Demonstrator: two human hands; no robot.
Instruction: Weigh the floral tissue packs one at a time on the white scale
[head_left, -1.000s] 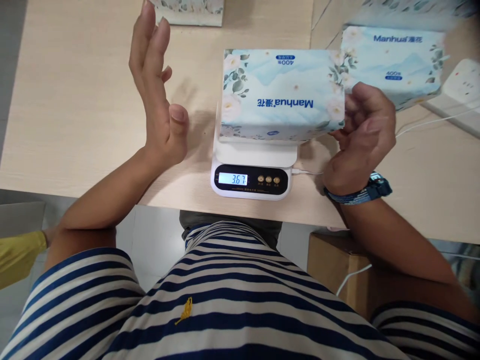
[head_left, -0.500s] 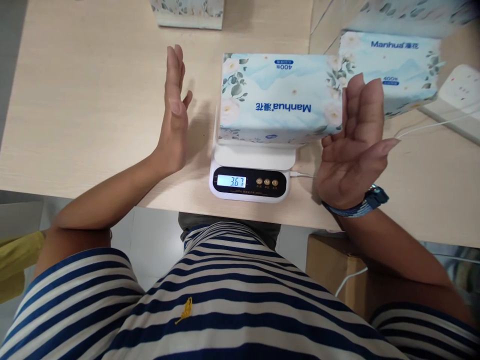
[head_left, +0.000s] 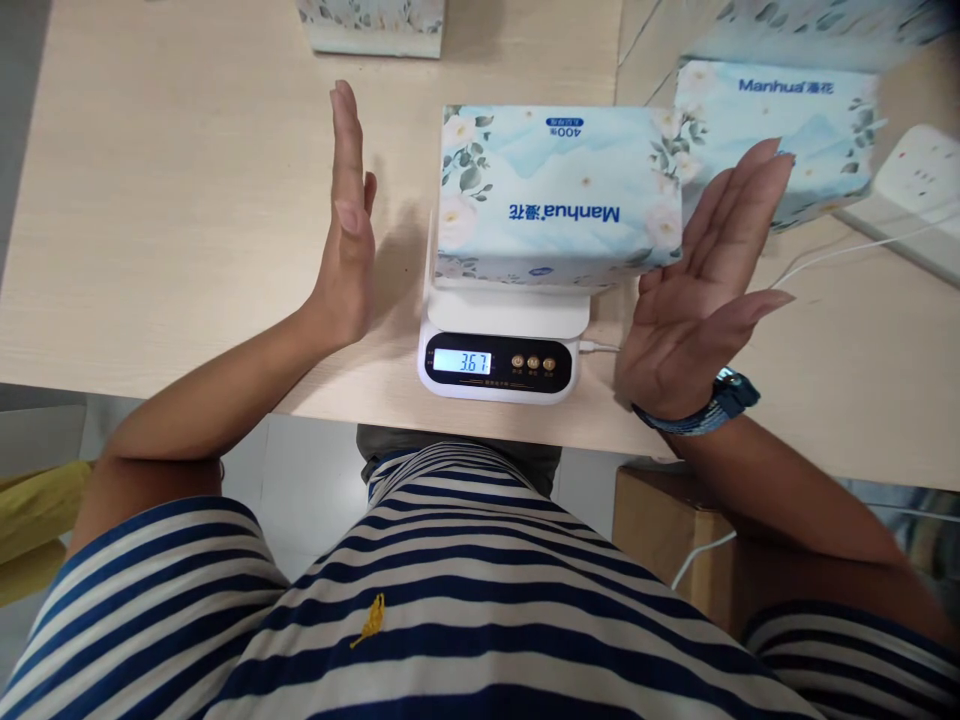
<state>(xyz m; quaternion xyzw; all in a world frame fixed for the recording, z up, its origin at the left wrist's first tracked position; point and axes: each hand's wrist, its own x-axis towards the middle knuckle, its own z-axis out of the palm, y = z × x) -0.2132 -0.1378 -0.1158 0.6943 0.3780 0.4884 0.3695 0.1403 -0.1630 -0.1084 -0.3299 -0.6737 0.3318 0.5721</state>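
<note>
It looks like an office: desk [head_left: 187,150], power strip [head_left: 921,178], tiled floor [head_left: 304,470].

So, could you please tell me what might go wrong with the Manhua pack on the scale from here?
The Manhua pack overhangs the right side of the scale, so a knock could tip it. The open right hand is beside that end and might brush it, disturbing the reading. The white cable plugged into the scale runs toward that hand and could get snagged.
</note>
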